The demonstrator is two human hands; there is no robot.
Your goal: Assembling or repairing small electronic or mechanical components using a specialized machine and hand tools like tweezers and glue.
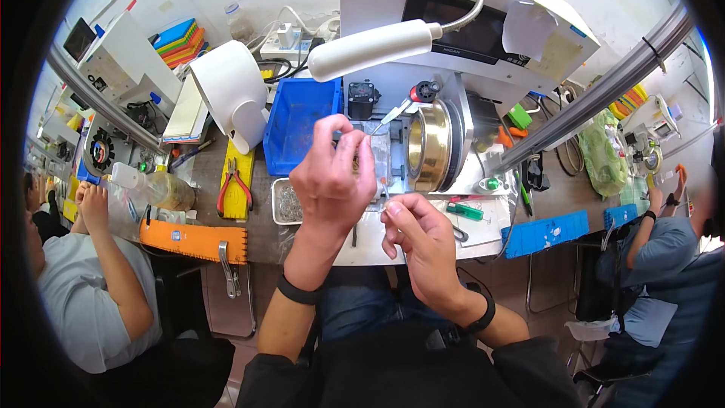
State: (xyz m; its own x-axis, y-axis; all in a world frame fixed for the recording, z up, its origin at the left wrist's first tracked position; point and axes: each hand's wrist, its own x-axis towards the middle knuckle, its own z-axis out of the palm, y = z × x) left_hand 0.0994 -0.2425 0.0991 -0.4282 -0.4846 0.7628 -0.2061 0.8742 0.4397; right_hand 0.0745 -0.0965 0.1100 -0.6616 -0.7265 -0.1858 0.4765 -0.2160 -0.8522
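My left hand [332, 174] is raised over the bench in front of the blue bin, its thumb and fingers closed in a pinch. Whatever lies between those fingertips is too small to make out. Lower and to the right, my right hand [424, 249] pinches a thin pale rod [387, 190], whose tip points up toward the left hand. Just beyond both hands stands a machine with a wide brass-coloured ring [416, 147]. A red and black knob [424, 91] with a pale pointed arm sits above that ring.
A white lamp [374, 50] hangs low over the bench. Left are the blue bin [283, 136], a white tray of small metal pieces [287, 201] and red-handled pliers [236, 185]. A green-handled tool [464, 212] lies right. Co-workers sit at both sides.
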